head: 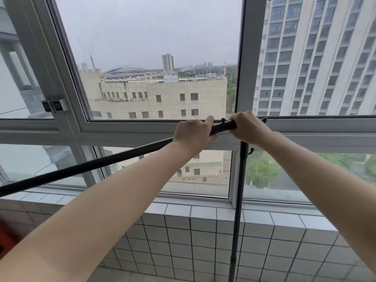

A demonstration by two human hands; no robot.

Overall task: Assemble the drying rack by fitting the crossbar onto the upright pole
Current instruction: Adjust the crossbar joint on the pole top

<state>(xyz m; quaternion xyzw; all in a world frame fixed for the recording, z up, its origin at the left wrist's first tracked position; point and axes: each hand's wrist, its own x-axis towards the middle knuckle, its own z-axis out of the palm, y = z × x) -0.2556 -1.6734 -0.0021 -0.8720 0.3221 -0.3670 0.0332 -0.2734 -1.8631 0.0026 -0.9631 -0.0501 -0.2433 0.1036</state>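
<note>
Head view, looking forward at a glazed balcony wall. Left hand (193, 132) wrapped around a long, thin black metal crossbar (85, 167), fingers curled over the top, thumb side toward the window. Right hand (247, 127) closed over the same crossbar just beside the left, knuckles up, covering the spot where bar and pole meet. Between the two hands, a short bare stretch of crossbar with a small black round knob (223, 119) standing up from it. From the left hand, the crossbar slanting down and away to the left edge of the picture, crossing in front of the lower window panes. Past the right hand, a short pointed black tip (264, 119) jutting out to the right. Directly under the right hand, a slim dark grey upright pole (238, 210) standing roughly vertical, running down in front of the white tiled parapet wall (183, 231) to the bottom of the picture. Near the pole's top, a small dark fitting (251, 151) sticking out on its right side. Joint between crossbar and pole hidden by the right hand, so seated or not cannot be told. Both bare forearms stretched forward from the lower corners. Behind everything, a white-framed window (245, 68), with a beige low building (162, 94) and a tall pale tower block (315, 58) outside under a grey sky. At the lower left edge, a sliver of something red (6, 241), too cut off to identify.
</note>
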